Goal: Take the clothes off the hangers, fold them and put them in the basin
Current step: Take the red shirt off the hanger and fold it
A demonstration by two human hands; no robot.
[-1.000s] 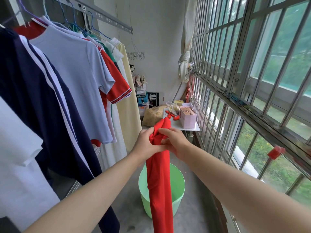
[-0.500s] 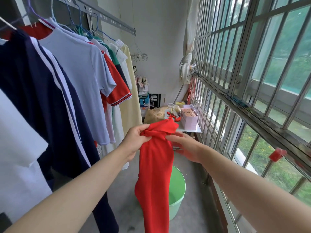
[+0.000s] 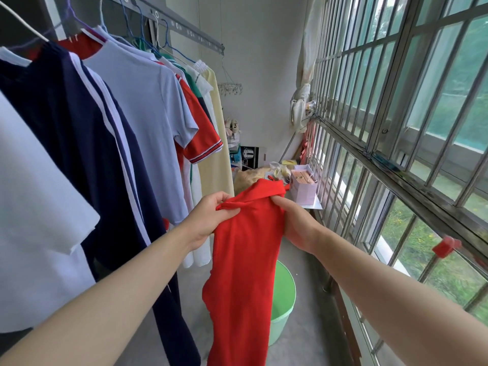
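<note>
Red shirt hangs lengthwise before the green basin on the floor, its top edge held in the grip of the left hand and the right hand. Folding seems underway, and halving it likely comes next. Beyond, more clothes hang on the rail.

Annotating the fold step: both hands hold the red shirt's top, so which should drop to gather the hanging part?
Probably left. The left hand only pinches a twisted corner of the red shirt, whose loose fabric bulges on its side; the right hand has fingers curled over the top edge.
</note>
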